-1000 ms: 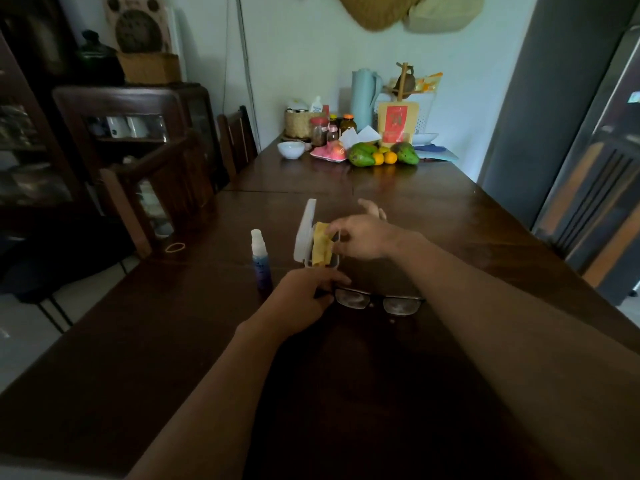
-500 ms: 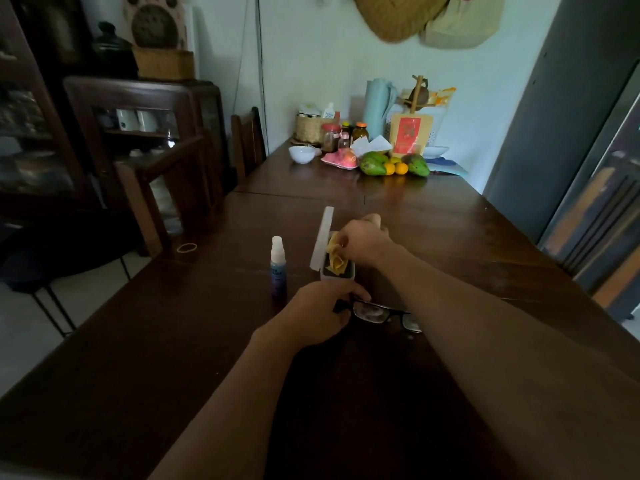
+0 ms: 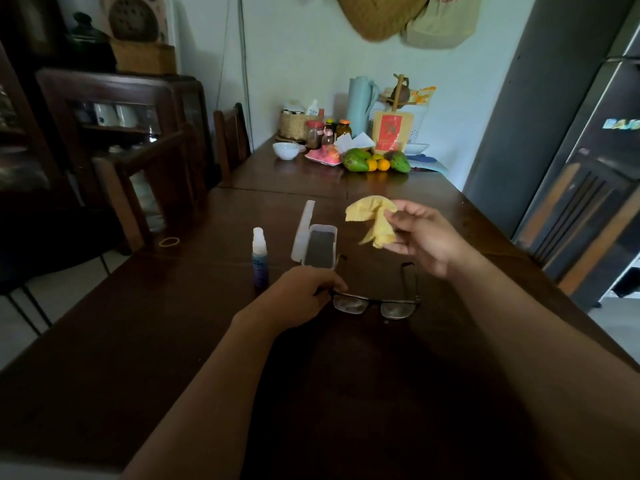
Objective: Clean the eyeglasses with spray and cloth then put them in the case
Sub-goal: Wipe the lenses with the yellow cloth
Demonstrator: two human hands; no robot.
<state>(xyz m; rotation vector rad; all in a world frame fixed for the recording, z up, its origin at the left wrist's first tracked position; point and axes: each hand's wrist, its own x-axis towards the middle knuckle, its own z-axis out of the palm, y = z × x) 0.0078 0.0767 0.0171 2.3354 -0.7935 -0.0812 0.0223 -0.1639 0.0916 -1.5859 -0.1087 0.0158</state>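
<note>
Over dark wooden table (image 3: 104,323), crumpled yellow cloth (image 3: 375,220) pinched in fingers of right hand (image 3: 426,237), black-framed eyeglasses (image 3: 375,304) gripped by curled left hand (image 3: 298,296), white plastic case (image 3: 320,249) open.

A single wide-angle view sits on the person's head, facing forward and tilted down along the long dark brown wooden counter (image 3: 138,341). Both forearms enter from 5 and 7 o'clock, close under the lens. The left hand (image 3: 304,289) on the black-framed eyeglasses (image 3: 377,304) and the right hand (image 3: 426,237) with the crumpled yellow cloth (image 3: 374,220) fall near mid-frame. The counter's far end lies at 12 o'clock against the pale wall (image 3: 294,46), well away.
</note>
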